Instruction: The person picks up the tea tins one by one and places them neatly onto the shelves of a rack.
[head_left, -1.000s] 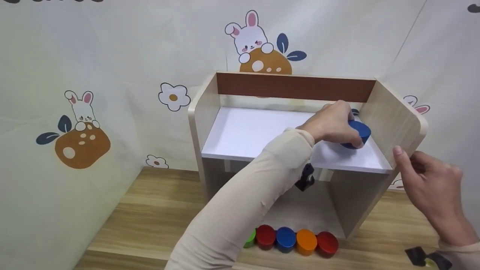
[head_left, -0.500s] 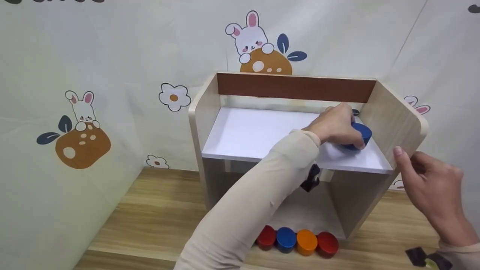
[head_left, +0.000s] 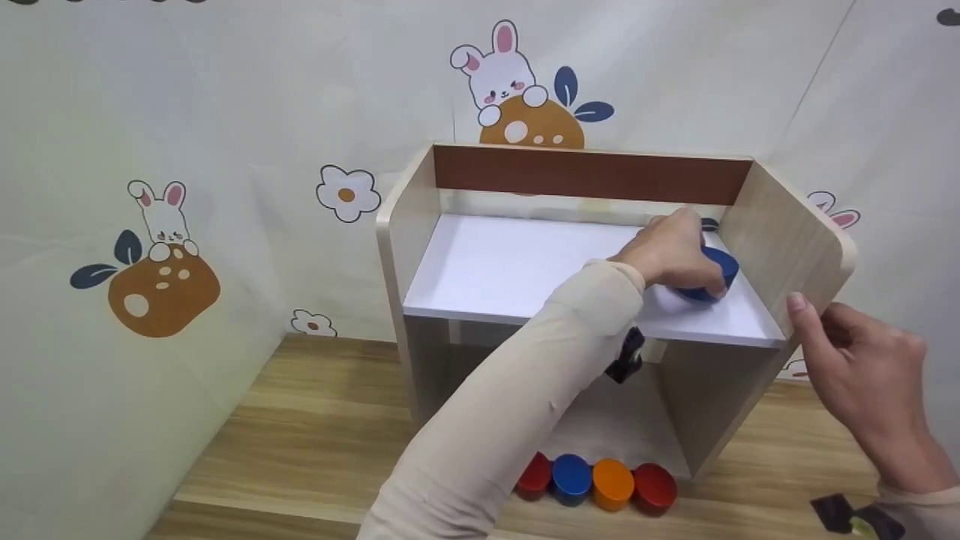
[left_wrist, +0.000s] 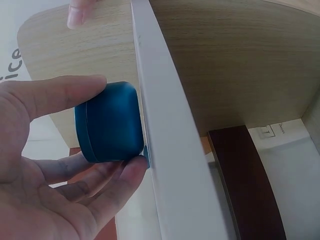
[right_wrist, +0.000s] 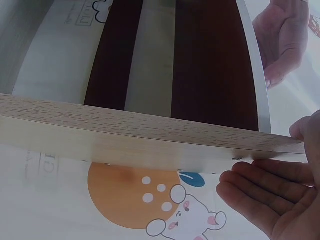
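Observation:
My left hand [head_left: 671, 251] reaches over the white upper board [head_left: 510, 259] of a small wooden shelf, near its right side panel. It grips a blue cylinder block [head_left: 721, 264], thumb on one side and fingers on the other. In the left wrist view the blue block [left_wrist: 112, 122] stands right at the board's surface. My right hand [head_left: 870, 375] holds the front edge of the shelf's right side panel [head_left: 802, 247]. In the right wrist view its thumb lies at the panel's edge [right_wrist: 200, 127], and its fingers [right_wrist: 265, 192] extend along the outer face.
Before the shelf, a row of cylinder blocks stands on the wooden table [head_left: 322, 420]: red [head_left: 534, 478], blue [head_left: 571, 480], orange [head_left: 613, 485] and red [head_left: 655, 489]. My left sleeve [head_left: 510, 405] covers the row's left end. A brown back rail [head_left: 592, 174] tops the shelf.
My left hand has shifted slightly right and toward the front with the blue block, then a touch back left. The sleeve now hides the green block. My right hand stays put.

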